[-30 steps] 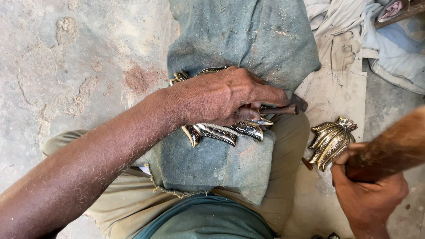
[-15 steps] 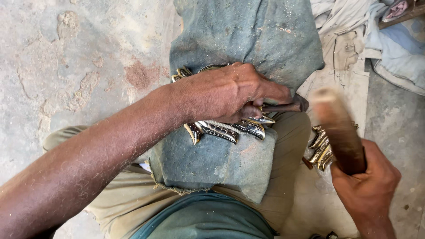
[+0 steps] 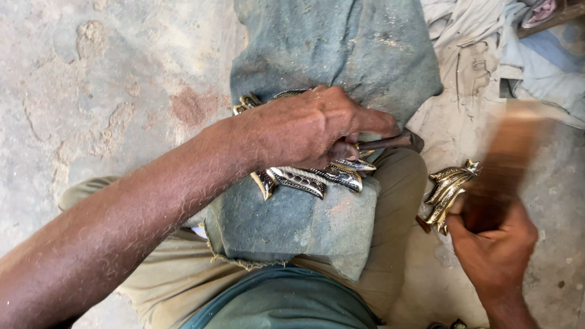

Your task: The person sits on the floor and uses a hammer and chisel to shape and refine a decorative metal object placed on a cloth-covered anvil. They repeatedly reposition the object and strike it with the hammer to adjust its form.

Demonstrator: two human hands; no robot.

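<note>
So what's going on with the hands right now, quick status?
Left hand pressing an ornate metal piece onto grey cloth over the lap. Right hand gripping a blurred wooden tool. Second metal piece beside it.

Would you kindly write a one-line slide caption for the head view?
Left hand pins an ornate brass piece on a grey cloth pad while the right hand grips a blurred wooden tool.

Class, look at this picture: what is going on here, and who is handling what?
A person sits on a dusty floor with a folded grey-blue cloth pad over the leg. The left hand presses an ornate, shiny brass casting with leaf-like points onto the pad, together with a thin metal tool. The right hand has a grip on a brown wooden mallet, blurred in motion. A second brass casting lies beside it.
</note>
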